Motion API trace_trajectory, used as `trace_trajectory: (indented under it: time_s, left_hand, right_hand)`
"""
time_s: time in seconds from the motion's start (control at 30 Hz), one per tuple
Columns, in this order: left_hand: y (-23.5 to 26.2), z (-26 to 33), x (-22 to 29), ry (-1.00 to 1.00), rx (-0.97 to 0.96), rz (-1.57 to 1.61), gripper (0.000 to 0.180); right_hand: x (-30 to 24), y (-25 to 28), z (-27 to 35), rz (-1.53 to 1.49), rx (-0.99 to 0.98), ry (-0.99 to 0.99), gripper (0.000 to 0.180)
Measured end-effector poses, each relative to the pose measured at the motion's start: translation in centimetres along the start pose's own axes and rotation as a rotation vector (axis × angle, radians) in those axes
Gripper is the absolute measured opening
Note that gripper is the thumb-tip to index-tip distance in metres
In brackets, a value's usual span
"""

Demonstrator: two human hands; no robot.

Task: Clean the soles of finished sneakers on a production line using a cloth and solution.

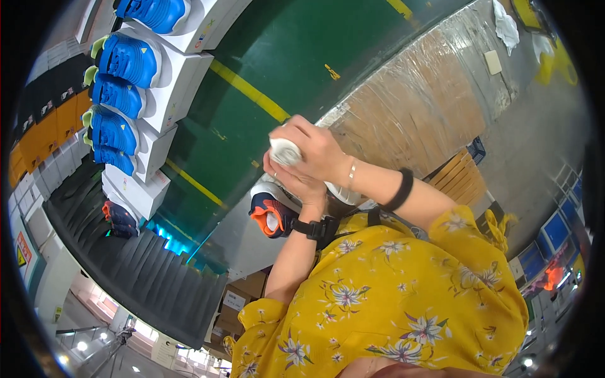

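My right hand (322, 151) and my left hand (304, 186) are closed together around a white rounded wad (286, 152), which looks like balled paper. The right hand wraps it from above, with the left just below. Beside my left wrist sits a navy shoe with an orange collar and white sole (275, 214); something pale shows inside its opening. Part of another white-edged item (343, 193), perhaps a second shoe, shows under my right forearm and is mostly hidden.
Left of me curves a black roller conveyor (151, 271) carrying a dark shoe (120, 218). White boxes (186, 69) with several blue shoes (126, 60) line its far side. A film-wrapped cardboard surface (416, 94) lies to the right, near a slatted wooden piece (460, 179). The floor is green (271, 50).
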State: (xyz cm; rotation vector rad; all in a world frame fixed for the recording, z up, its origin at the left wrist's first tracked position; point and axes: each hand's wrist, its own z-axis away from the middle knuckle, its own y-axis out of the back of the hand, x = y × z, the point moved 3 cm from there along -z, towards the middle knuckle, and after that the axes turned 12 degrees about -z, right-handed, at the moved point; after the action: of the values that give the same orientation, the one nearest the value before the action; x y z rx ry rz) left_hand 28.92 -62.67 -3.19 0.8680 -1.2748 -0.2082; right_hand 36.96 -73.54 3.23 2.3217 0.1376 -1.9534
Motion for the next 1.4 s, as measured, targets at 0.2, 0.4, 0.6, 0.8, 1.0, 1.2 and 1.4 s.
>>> trace_trajectory:
  time_s: [0.2, 0.4, 0.6, 0.8, 1.0, 1.2, 1.4]
  left_hand:
    - [0.2, -0.7, 3.0, 0.012, -0.051, -0.143, 0.053]
    - [-0.9, -0.4, 0.0, 0.106, -0.081, 0.194, 0.049]
    - [-1.1, -0.5, 3.4, 0.083, -0.039, 0.177, 0.041]
    - [-1.0, -0.9, 4.7, -0.021, -0.039, -0.213, 0.048]
    - [-0.2, -1.4, 3.4, -0.123, 0.015, -0.411, 0.041]
    - [-1.0, -1.2, 5.4, -0.029, -0.032, -0.47, 0.038]
    - [0.9, -1.1, 6.5, 0.081, -0.222, -0.113, 0.04]
  right_hand:
    - [0.4, 2.6, 5.1, 0.04, 0.03, 0.069, 0.033]
    - [-0.3, 1.6, 1.7, 0.008, 0.06, 0.09, 0.036]
    - [0.6, 1.8, 1.3, 0.038, -0.003, -0.015, 0.037]
    - [0.0, 4.0, 5.0, 0.086, 0.002, 0.021, 0.037]
    - [-0.1, 0.5, -2.4, 0.016, 0.052, -0.141, 0.034]
    - [4.1, 4.0, -2.6, -0.108, 0.271, -0.278, 0.034]
    - [8.0, 9.2, 2.1, -0.296, 0.504, -0.317, 0.021]
